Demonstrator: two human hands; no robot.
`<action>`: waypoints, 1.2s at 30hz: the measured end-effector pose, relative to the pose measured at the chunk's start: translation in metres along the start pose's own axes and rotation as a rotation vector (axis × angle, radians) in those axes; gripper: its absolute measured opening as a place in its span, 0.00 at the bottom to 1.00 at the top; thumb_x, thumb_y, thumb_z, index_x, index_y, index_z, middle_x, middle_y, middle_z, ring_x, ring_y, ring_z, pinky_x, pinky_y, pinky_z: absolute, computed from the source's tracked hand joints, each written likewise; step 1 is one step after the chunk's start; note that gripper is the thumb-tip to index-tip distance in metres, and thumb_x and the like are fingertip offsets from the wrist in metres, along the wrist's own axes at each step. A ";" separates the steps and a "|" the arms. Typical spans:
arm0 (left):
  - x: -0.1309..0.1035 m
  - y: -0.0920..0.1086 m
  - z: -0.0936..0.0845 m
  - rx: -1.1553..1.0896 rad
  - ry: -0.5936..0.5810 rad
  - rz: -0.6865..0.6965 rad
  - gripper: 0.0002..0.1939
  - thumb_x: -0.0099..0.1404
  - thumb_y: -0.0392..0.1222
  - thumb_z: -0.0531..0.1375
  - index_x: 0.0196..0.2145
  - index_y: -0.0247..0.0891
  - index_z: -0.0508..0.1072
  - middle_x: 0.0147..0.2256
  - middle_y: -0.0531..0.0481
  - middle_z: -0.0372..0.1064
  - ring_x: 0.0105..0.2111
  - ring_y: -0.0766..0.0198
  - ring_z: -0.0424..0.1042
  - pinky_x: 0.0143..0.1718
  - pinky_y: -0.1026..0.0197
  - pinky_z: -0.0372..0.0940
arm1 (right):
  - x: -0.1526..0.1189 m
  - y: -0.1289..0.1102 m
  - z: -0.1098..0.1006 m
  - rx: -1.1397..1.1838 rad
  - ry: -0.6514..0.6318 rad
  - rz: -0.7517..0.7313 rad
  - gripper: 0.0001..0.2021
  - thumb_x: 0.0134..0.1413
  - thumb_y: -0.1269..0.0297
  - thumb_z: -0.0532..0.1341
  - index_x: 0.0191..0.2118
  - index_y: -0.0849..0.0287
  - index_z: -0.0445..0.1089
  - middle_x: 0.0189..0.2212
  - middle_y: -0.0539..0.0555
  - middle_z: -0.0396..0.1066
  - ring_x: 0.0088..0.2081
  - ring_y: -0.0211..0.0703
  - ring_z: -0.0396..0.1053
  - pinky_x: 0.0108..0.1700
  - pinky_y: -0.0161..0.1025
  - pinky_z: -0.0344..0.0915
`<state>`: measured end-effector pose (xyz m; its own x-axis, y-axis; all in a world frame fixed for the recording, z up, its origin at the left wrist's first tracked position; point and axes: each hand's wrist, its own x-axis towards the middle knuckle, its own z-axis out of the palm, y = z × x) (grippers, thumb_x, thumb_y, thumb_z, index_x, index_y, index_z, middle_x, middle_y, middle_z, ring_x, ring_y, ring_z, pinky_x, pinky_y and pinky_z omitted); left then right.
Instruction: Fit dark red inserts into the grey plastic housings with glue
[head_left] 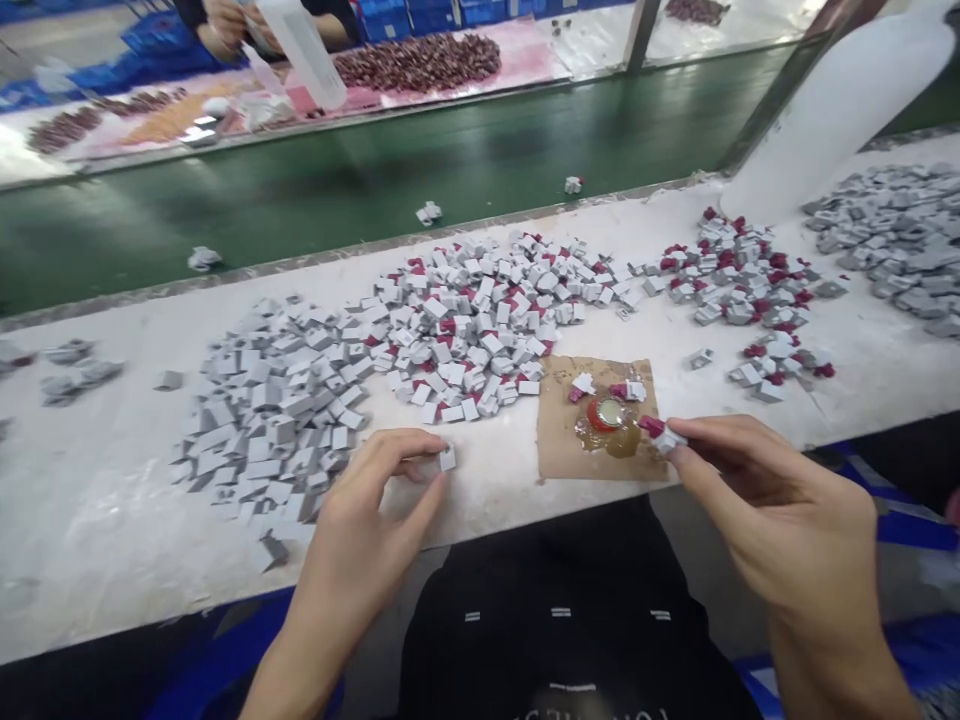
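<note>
The right hand has its grip closed, thumb against forefinger, on a grey-and-maroon piece, maroon end pointing over the cardboard square. The left hand pinches a small grey block at its fingertips, over the bench; whether the block touches the surface cannot be told. A light pinch near the edges should serve best, leaving the faces visible and letting a small finger roll turn either part. On the cardboard, a red-rimmed cap sits in glossy brown liquid; fingers and outer faces are best kept clear of it. Farther out, the grey pile and mixed pile lie close enough that wrists should travel low and slowly.
</note>
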<state>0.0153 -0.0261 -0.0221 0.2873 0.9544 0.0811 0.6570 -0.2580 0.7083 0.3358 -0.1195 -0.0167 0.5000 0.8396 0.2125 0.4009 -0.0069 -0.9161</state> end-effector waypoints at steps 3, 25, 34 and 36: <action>-0.003 0.001 0.011 0.087 -0.053 0.091 0.10 0.81 0.42 0.62 0.55 0.48 0.83 0.53 0.46 0.82 0.45 0.54 0.81 0.52 0.52 0.77 | 0.002 0.001 0.003 -0.018 -0.035 -0.016 0.10 0.73 0.67 0.75 0.51 0.41 0.90 0.48 0.50 0.88 0.49 0.47 0.86 0.49 0.42 0.83; 0.026 0.005 0.004 -0.013 -0.215 0.024 0.09 0.73 0.53 0.68 0.42 0.48 0.84 0.34 0.50 0.79 0.29 0.56 0.79 0.30 0.57 0.72 | 0.011 -0.007 0.015 0.005 -0.066 0.023 0.09 0.73 0.67 0.74 0.52 0.47 0.91 0.48 0.54 0.87 0.49 0.52 0.87 0.51 0.49 0.86; 0.048 0.059 0.032 -0.513 -0.246 -0.100 0.08 0.68 0.49 0.78 0.43 0.46 0.89 0.39 0.49 0.86 0.36 0.56 0.87 0.41 0.59 0.84 | 0.022 -0.009 0.014 0.503 -0.035 0.232 0.07 0.67 0.62 0.80 0.49 0.44 0.91 0.42 0.50 0.90 0.45 0.51 0.91 0.53 0.48 0.90; 0.054 0.072 0.041 -0.703 -0.292 -0.146 0.09 0.67 0.47 0.80 0.42 0.45 0.90 0.39 0.48 0.87 0.38 0.55 0.88 0.42 0.59 0.85 | 0.022 -0.014 0.015 0.538 -0.067 0.236 0.06 0.68 0.60 0.80 0.48 0.44 0.91 0.44 0.50 0.91 0.47 0.53 0.91 0.55 0.52 0.90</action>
<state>0.1071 0.0008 0.0044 0.4681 0.8679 -0.1663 0.1335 0.1166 0.9842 0.3297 -0.0924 -0.0043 0.4720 0.8813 -0.0238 -0.1692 0.0641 -0.9835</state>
